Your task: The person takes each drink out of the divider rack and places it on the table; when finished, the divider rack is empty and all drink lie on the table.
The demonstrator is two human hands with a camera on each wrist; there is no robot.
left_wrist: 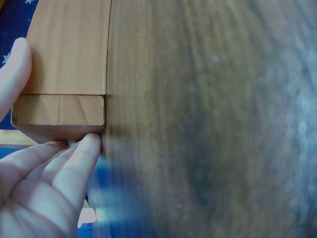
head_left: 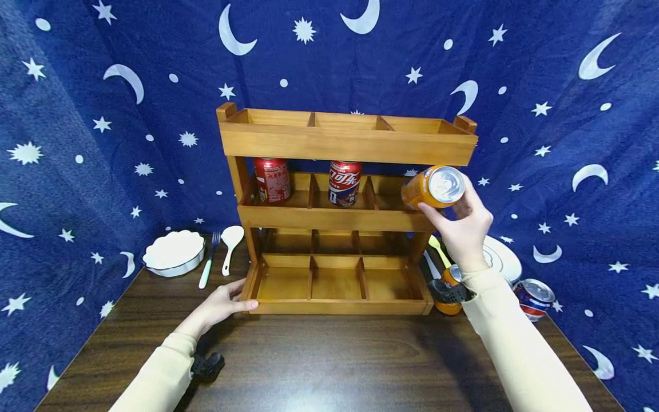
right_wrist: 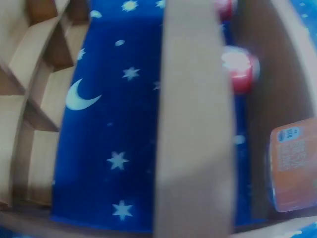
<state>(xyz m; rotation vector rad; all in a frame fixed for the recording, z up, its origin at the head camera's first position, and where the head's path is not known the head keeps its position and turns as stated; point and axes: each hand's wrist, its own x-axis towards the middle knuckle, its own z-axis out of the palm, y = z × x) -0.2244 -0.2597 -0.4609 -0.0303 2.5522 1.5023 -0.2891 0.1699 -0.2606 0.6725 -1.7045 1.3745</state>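
A wooden shelf rack (head_left: 355, 220) with divided tiers stands on the table. My right hand (head_left: 465, 226) grips an orange soda can (head_left: 427, 187), tilted with its silver top toward me, at the right compartment of the second tier from the top. In the right wrist view, that orange can (right_wrist: 294, 166) shows at the right edge; the hand is out of frame. On that same tier, a red can (head_left: 273, 180) occupies the left compartment and a red cola can (head_left: 345, 183) the middle one. My left hand (head_left: 221, 306) holds the rack's lower left corner between thumb and fingers.
Left of the rack lie a white scalloped dish (head_left: 174, 253), a fork (head_left: 209, 260) and a white spoon (head_left: 231, 243). On the right are a yellow utensil (head_left: 439, 250), a white plate (head_left: 507, 260), an orange can (head_left: 449, 309) and a blue-red can (head_left: 534, 297).
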